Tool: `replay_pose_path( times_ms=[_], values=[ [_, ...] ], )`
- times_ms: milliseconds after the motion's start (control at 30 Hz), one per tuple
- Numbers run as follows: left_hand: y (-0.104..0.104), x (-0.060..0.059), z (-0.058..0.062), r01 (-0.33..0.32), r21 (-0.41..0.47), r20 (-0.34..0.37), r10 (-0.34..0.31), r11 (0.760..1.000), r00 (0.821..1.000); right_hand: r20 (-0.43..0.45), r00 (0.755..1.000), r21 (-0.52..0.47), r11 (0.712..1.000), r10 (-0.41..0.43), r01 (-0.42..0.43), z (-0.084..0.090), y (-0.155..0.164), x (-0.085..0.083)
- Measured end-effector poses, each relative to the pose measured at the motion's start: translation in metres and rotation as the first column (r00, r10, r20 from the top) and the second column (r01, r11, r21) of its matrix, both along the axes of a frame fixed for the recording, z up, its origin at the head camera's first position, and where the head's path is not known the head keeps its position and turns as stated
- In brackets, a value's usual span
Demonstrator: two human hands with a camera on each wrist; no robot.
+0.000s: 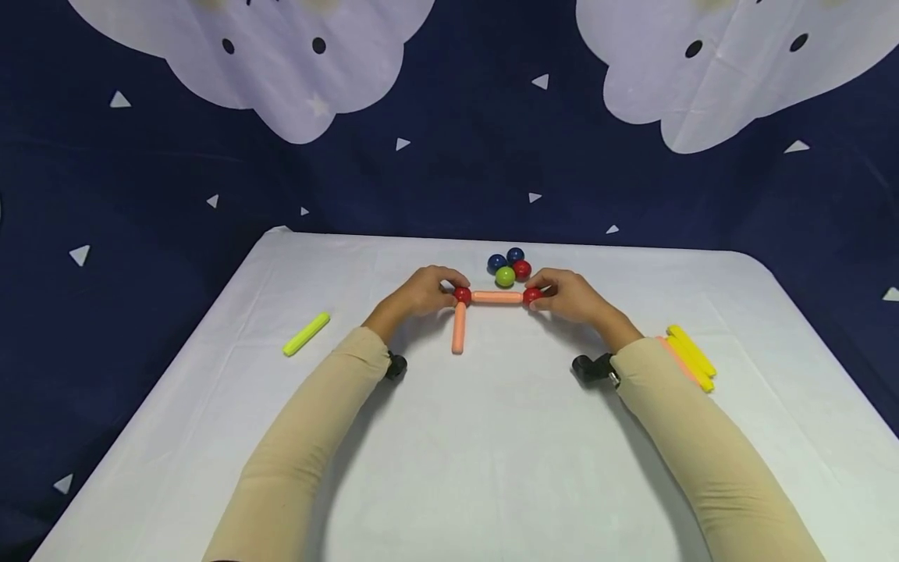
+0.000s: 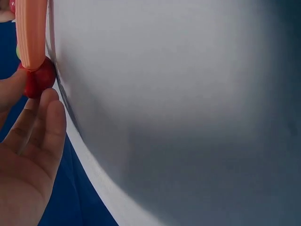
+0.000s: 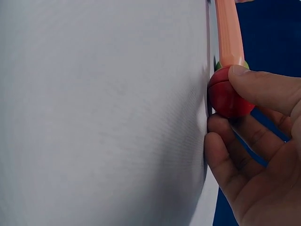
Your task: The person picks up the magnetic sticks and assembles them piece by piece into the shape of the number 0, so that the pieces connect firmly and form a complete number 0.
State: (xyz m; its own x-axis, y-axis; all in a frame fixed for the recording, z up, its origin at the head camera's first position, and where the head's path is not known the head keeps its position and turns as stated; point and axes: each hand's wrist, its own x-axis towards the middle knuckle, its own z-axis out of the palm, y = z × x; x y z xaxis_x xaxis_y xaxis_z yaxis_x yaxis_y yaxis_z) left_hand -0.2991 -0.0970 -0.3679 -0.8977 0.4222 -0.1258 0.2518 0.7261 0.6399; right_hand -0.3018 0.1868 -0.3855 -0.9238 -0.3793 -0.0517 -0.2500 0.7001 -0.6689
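An orange stick (image 1: 497,297) lies crosswise between two red balls, one at each end. My left hand (image 1: 426,290) pinches the left red ball (image 1: 462,295) between thumb and fingers. A second orange stick (image 1: 459,328) runs from that ball toward me. On the other side my right hand (image 1: 572,295) holds the right red ball (image 1: 532,297). The right wrist view shows the thumb on this red ball (image 3: 230,96) where the stick's end meets it, fingers behind. In the left wrist view, an orange stick (image 2: 31,33) meets the red ball (image 2: 41,77) near my fingertips.
Just behind the crosswise stick sit two blue balls (image 1: 497,263), a green ball (image 1: 505,277) and another red ball (image 1: 521,270). A yellow-green stick (image 1: 306,334) lies at left. Yellow sticks (image 1: 691,351) and an orange one (image 1: 676,355) lie beside my right forearm.
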Motion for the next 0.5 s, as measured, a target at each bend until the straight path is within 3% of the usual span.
replay_pose_path(
  times_ms=[300,500],
  values=[
    [0.0019,-0.0046,-0.0002,-0.011,0.001,-0.024,0.011,1.0,1.0,0.007,1.0,-0.002,1.0,-0.003,0.003,0.0031,-0.0004,0.0],
    [0.0019,-0.0061,-0.0006,-0.011,0.007,0.016,0.01,1.0,1.0,-0.006,1.0,0.0,1.0,0.0,0.0,0.0014,0.0002,-0.0004]
  ],
)
